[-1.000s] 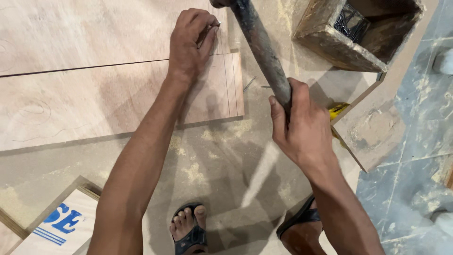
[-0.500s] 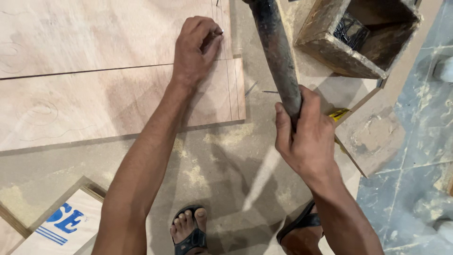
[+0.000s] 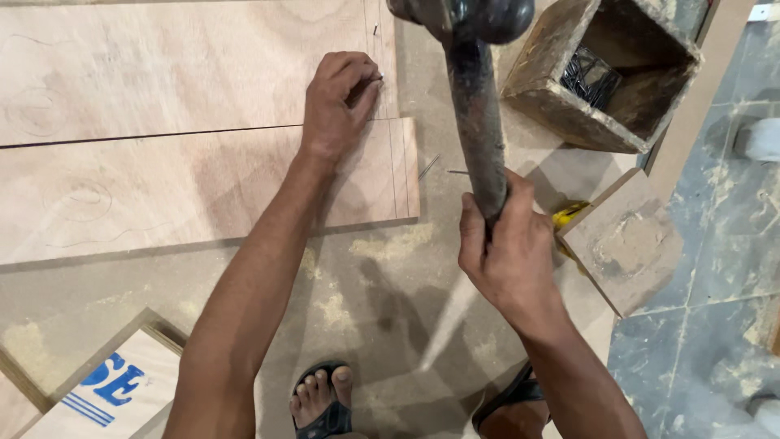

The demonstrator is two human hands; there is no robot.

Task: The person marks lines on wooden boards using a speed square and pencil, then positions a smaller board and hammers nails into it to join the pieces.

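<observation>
Change: raised since the earlier view, the dark metal hammer head (image 3: pixel 463 18) now sits at the top edge, higher above the boards
Right hand (image 3: pixel 508 252): fist clamped round the worn dark hammer handle (image 3: pixel 478 134)
Left hand (image 3: pixel 337 102): fingertips pinched on a thin nail (image 3: pixel 379 79), upright on the pale plywood board (image 3: pixel 162 65)
Nearby: open wooden box (image 3: pixel 601 73) holding dark nails, well right of the nail; loose nails (image 3: pixel 429 167) beside the lower plywood strip (image 3: pixel 162 203)

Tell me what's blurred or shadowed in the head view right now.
Head view: hammer head at the top edge is soft and partly cropped; left hand and plywood are sharp; the arms cast soft shadows on the dusty floor; no glare.
</observation>
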